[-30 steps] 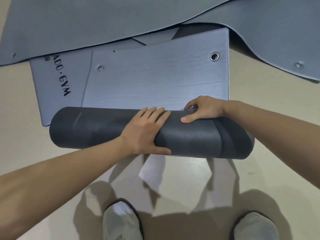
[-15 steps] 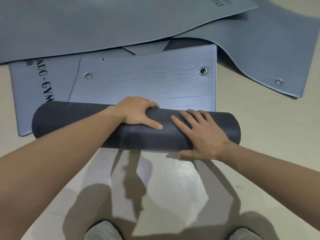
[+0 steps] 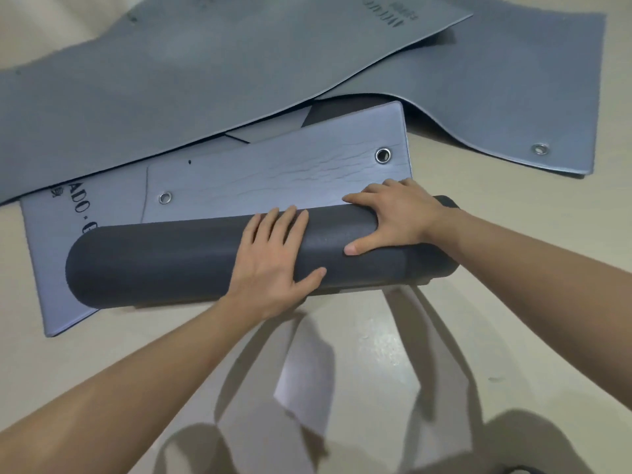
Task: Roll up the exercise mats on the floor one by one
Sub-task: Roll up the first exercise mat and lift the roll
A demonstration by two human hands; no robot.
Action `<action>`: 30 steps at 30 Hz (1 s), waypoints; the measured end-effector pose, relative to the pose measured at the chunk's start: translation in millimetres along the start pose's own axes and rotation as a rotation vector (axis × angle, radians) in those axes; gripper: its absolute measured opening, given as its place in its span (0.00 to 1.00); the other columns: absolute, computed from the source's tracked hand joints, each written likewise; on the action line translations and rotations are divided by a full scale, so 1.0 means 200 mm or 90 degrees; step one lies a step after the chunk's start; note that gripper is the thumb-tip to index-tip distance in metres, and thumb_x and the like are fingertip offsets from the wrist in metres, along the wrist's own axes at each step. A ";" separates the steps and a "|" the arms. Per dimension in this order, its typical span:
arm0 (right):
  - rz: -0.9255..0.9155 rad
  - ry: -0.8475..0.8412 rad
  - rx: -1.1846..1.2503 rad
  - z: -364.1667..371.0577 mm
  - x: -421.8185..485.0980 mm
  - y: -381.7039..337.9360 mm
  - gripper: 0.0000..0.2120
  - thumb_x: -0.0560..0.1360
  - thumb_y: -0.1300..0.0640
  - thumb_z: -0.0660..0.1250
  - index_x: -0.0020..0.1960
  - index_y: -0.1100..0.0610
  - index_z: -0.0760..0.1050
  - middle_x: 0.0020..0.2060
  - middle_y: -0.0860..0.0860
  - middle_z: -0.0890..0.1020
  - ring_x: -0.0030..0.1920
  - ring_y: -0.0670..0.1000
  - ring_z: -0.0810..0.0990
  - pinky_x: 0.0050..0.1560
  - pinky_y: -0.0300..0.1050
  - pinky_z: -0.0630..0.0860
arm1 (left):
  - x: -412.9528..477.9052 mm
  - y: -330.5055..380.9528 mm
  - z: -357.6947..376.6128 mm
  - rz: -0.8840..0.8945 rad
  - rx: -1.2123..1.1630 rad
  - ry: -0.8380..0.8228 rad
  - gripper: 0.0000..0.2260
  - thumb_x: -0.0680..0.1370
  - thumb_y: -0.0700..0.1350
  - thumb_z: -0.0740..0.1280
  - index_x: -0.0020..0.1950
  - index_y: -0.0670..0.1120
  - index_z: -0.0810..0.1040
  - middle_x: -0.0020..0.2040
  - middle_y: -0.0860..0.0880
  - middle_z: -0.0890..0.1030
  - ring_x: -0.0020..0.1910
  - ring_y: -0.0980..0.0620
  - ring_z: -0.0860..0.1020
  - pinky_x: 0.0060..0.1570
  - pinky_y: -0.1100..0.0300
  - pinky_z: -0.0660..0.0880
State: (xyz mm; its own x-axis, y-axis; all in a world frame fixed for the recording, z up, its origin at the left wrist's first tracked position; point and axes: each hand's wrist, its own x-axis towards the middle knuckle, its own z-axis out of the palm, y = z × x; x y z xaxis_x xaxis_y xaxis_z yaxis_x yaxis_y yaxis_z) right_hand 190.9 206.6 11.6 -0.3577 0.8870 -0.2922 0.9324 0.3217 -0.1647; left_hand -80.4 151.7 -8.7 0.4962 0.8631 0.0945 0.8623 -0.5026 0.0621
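Grey mat [image 3: 273, 176] is nearly rolled, and your left hand [image 3: 273, 261] and right hand [image 3: 400, 217] press the roll [image 3: 164, 265] with spread fingers; next push evenly toward 12 o'clock.

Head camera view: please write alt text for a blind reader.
Both hands press on a dark, nearly rolled-up mat on a pale floor: the left hand flat at its middle, the right hand near its right end. Beyond the roll lies its unrolled end with two metal eyelets; other grey mats lie behind.

Probably a gym or exercise room: several grey exercise mats [image 3: 205, 80] overlap on a beige floor [image 3: 513, 189].
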 end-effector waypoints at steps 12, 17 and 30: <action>-0.015 0.365 0.010 0.20 -0.17 0.24 0.44 0.71 0.26 0.65 0.76 0.54 0.70 0.71 0.57 0.73 0.67 0.63 0.72 0.68 0.63 0.67 | 0.47 -0.17 -0.03 -0.062 0.016 -0.108 0.47 0.68 0.83 0.54 0.78 0.55 0.66 0.73 0.53 0.74 0.69 0.46 0.73 0.69 0.49 0.66; 0.241 0.330 0.404 0.29 -0.23 0.27 0.48 0.70 0.37 0.77 0.82 0.38 0.55 0.75 0.50 0.60 0.72 0.55 0.68 0.70 0.48 0.68 | 0.61 -0.25 -0.01 -0.089 -0.041 -0.158 0.47 0.66 0.84 0.55 0.78 0.58 0.66 0.73 0.54 0.75 0.69 0.46 0.73 0.65 0.48 0.70; 0.288 0.178 0.515 0.13 -0.17 0.28 0.46 0.66 0.35 0.78 0.79 0.37 0.61 0.64 0.49 0.77 0.62 0.52 0.76 0.67 0.50 0.74 | 0.34 0.06 0.09 0.026 0.003 0.048 0.38 0.76 0.68 0.61 0.79 0.46 0.68 0.79 0.43 0.67 0.78 0.39 0.63 0.77 0.41 0.58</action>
State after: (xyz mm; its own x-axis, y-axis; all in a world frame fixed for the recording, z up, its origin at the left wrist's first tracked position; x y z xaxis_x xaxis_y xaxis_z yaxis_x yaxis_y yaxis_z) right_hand 252.9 186.0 -12.9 0.1491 0.9514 -0.2696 0.6232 -0.3021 -0.7214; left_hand -34.1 205.2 -19.2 0.5222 0.8353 0.1720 0.8419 -0.5371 0.0519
